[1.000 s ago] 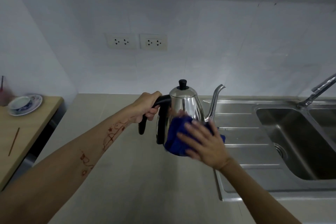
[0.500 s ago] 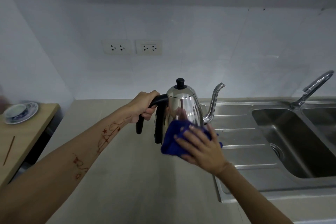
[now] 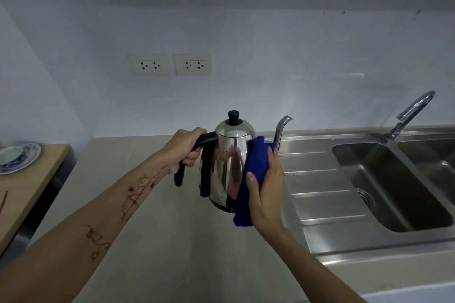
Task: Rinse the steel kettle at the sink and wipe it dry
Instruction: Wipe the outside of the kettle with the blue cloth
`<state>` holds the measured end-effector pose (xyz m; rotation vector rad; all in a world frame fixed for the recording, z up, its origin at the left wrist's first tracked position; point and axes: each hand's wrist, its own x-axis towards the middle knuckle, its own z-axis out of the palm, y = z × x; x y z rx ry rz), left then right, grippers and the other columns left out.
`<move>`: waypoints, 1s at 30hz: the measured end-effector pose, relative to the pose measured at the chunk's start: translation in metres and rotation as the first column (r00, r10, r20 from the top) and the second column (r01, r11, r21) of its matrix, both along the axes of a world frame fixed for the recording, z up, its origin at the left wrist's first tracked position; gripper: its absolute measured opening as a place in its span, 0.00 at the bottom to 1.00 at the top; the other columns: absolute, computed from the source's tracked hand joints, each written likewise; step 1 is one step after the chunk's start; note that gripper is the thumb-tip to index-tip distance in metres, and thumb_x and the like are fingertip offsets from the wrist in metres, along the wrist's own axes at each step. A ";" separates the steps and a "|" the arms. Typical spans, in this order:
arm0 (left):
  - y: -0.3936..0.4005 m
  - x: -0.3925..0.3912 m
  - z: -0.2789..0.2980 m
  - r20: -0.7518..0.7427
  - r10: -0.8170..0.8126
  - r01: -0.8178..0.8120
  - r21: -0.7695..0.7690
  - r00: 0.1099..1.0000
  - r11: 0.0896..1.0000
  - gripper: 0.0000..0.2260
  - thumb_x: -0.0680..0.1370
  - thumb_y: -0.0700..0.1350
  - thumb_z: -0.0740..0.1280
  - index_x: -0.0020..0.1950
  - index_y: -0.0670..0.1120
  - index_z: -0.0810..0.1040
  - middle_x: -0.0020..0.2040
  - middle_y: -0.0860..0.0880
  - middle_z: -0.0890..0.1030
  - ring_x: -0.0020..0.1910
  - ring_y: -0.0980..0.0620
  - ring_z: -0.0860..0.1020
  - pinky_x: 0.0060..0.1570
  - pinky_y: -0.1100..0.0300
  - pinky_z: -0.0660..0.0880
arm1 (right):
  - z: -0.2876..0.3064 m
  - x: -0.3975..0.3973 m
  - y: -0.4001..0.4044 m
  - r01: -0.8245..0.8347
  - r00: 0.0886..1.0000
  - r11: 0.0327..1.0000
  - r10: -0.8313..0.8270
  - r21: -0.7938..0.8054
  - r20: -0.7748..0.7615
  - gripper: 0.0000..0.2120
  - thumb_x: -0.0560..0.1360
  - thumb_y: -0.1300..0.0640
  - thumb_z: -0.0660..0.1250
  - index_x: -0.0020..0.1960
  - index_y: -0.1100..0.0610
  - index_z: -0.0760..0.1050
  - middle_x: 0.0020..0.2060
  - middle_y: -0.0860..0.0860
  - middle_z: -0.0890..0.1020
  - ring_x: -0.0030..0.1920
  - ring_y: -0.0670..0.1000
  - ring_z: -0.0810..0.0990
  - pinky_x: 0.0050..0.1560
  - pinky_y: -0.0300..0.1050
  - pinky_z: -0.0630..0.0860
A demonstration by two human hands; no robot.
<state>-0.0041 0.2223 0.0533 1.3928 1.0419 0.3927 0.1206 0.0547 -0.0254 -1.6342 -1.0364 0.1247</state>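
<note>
A shiny steel kettle (image 3: 227,157) with a black lid knob, black handle and thin curved spout is held upright above the beige counter. My left hand (image 3: 184,149) is wrapped around the black handle on its left side. My right hand (image 3: 267,189) presses a folded blue cloth (image 3: 251,179) against the kettle's right side, below the spout. The cloth covers the right flank and hides the spout's base.
A steel sink (image 3: 394,179) with a ribbed drainboard lies to the right, its faucet (image 3: 411,113) at the back. Two wall sockets (image 3: 170,64) sit above the counter. A wooden table at left carries a blue-and-white saucer with a cup (image 3: 17,157).
My right hand has slid the blue cloth from the kettle's front lower body round to its right side, now standing upright. The kettle has stayed in my left hand.
</note>
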 end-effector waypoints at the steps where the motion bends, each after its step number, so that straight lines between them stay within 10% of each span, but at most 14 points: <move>1: 0.000 0.000 -0.001 0.000 0.003 -0.003 -0.017 1.000 1.000 0.23 0.79 0.51 0.60 0.25 0.46 0.65 0.21 0.49 0.62 0.19 0.52 0.57 0.22 0.63 0.57 | 0.003 0.000 0.003 0.016 0.998 1.000 -0.015 -0.021 0.064 0.34 0.76 0.38 0.55 0.78 0.52 0.53 0.77 0.50 0.57 0.75 0.46 0.57 0.75 0.47 0.57; 6: -0.001 0.001 -0.003 0.023 0.036 -0.035 -0.047 0.999 0.998 0.22 0.79 0.50 0.59 0.25 0.46 0.64 0.20 0.50 0.62 0.18 0.53 0.57 0.22 0.64 0.58 | 0.044 0.016 0.036 0.011 0.942 0.997 0.016 -0.078 0.336 0.30 0.79 0.42 0.52 0.78 0.51 0.51 0.78 0.51 0.56 0.73 0.50 0.59 0.71 0.46 0.59; 13: 0.000 -0.006 -0.011 0.062 0.113 -0.109 -0.059 0.992 0.992 0.21 0.79 0.49 0.58 0.26 0.46 0.63 0.20 0.50 0.61 0.19 0.52 0.57 0.25 0.61 0.57 | -0.032 -0.010 -0.001 0.022 0.966 0.990 0.016 -0.141 0.259 0.29 0.80 0.39 0.49 0.77 0.37 0.41 0.78 0.43 0.39 0.76 0.57 0.56 0.70 0.63 0.66; 18: -0.005 -0.004 -0.011 0.067 0.096 -0.093 -0.047 0.993 0.995 0.21 0.79 0.48 0.59 0.26 0.46 0.65 0.20 0.50 0.62 0.19 0.53 0.57 0.24 0.61 0.57 | -0.002 -0.010 0.029 0.116 0.928 0.991 -0.087 -0.060 0.364 0.30 0.79 0.48 0.55 0.77 0.41 0.48 0.79 0.48 0.49 0.71 0.60 0.65 0.59 0.58 0.75; 30: -0.007 -0.016 -0.027 0.123 0.173 -0.159 -0.119 0.977 0.980 0.20 0.79 0.49 0.59 0.27 0.45 0.65 0.21 0.50 0.62 0.19 0.53 0.58 0.25 0.61 0.58 | -0.027 0.016 0.018 0.051 0.976 0.997 -0.062 -0.059 -0.208 0.26 0.81 0.45 0.51 0.77 0.50 0.57 0.75 0.46 0.63 0.69 0.36 0.64 0.61 0.22 0.59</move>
